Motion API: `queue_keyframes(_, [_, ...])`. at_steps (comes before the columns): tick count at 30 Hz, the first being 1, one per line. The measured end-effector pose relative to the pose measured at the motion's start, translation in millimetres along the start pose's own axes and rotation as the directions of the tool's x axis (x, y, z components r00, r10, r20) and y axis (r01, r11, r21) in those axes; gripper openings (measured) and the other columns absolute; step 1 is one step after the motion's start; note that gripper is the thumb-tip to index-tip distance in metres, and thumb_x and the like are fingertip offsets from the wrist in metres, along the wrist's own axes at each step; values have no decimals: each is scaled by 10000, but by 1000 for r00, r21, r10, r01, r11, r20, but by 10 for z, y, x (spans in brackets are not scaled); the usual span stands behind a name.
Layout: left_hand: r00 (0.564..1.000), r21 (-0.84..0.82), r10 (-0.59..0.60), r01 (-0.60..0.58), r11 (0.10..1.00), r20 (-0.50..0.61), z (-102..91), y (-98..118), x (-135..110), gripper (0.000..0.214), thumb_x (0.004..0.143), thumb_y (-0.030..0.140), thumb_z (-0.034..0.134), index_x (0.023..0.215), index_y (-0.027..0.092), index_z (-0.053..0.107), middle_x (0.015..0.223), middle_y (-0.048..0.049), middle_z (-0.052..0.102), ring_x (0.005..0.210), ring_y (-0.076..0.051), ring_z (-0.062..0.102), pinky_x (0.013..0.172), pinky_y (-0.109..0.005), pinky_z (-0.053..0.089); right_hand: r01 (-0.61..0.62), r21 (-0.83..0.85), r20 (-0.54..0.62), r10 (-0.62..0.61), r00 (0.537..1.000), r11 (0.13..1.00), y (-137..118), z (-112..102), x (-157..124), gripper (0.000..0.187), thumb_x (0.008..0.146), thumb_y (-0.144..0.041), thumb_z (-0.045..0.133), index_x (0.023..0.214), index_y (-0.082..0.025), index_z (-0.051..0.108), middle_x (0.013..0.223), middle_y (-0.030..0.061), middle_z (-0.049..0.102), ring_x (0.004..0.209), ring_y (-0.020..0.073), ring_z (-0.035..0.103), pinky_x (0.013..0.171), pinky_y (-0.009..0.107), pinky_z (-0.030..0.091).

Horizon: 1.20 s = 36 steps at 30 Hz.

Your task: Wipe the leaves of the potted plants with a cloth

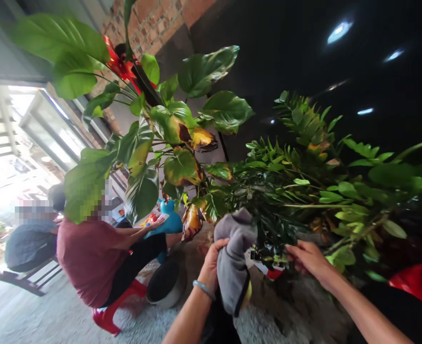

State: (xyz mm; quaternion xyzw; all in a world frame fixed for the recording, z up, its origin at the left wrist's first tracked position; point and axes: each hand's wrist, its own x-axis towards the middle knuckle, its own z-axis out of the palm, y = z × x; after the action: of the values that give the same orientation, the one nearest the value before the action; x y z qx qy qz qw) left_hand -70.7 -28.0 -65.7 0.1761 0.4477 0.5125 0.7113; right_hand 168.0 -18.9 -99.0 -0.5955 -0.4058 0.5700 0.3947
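A grey cloth (pixel 234 267) is held upright by the left hand (pixel 214 263), whose fingers are clamped on its side; a bracelet (pixel 203 288) is worn on that wrist. To the right of the cloth, the right hand (pixel 309 258) is reached into small-leaved foliage (pixel 275 222), fingertips bent toward the leaves; whether they are closed on a leaf cannot be told. The foliage is spread behind the cloth and to its right. Above and to the left of the cloth, a large-leaved plant (pixel 180 167) is seen, some leaves yellowed and browned, with a red bow (pixel 120 62) near its top. Left of the cloth, a bucket (pixel 171 299) is placed beside a red stool (pixel 116 308), on which a person in a maroon shirt (pixel 89 260) is seated.
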Motion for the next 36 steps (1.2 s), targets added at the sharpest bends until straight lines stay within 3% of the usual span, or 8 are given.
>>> queue_keyframes(4, [968,-110,249,-251,962,-25,379,374,-42,52,683,148,665,632,157,672,575,9,697,534,-136,642,650,-241,534,28,112,3,-29,1000,993,-26,31,-21,209,733,-269,553,541,-192,529,442,-31,560,335,85,454,346,199,305])
queue_keyframes(7, [979,-73,184,-190,979,-85,525,311,69,76,733,151,622,677,137,672,536,-4,680,518,-147,644,654,-252,541,0,104,-11,1,1000,995,-53,92,-48,229,738,-275,554,528,-191,516,429,-31,551,326,80,446,339,192,302])
queue_keyframes(12, [973,79,-214,220,972,-82,224,-126,102,134,730,106,565,777,77,687,473,-42,663,486,-193,653,654,-310,554,-49,45,-27,50,998,998,-37,78,-28,249,784,-255,505,545,-186,527,425,-33,553,312,79,445,328,187,280])
queue_keyframes(16, [977,64,-165,157,985,138,158,37,-36,102,670,95,595,692,71,691,525,-57,690,485,-178,645,619,-281,536,7,46,40,-9,999,999,73,-25,63,210,742,-317,549,572,-194,541,454,-35,558,325,83,452,336,200,293])
queue_keyframes(21, [981,-131,181,-171,976,69,448,280,85,74,697,114,629,650,120,687,584,-9,709,544,-130,651,705,-232,522,65,57,62,-68,996,996,171,-22,132,224,704,-406,562,660,-189,600,523,-23,586,384,97,491,366,211,328])
queue_keyframes(26, [990,90,-140,141,986,-19,249,-230,226,75,666,106,668,736,90,689,563,-62,702,599,-214,690,755,-331,540,2,-19,46,-1,999,1000,122,40,109,203,716,-368,561,603,-200,555,471,-36,558,363,99,475,361,214,298])
queue_keyframes(29, [985,137,-166,158,978,51,124,-345,129,238,584,27,658,809,92,700,624,-70,730,626,-230,704,759,-342,543,2,-63,32,0,1000,998,95,20,90,202,728,-330,540,576,-197,540,463,-36,558,358,95,465,358,209,286])
queue_keyframes(36, [983,-81,78,-65,995,165,573,265,67,21,650,135,663,633,132,676,563,-17,707,560,-175,676,793,-313,544,40,-45,41,-38,998,998,96,8,62,184,707,-332,521,608,-186,573,515,-22,580,371,96,484,365,215,313])
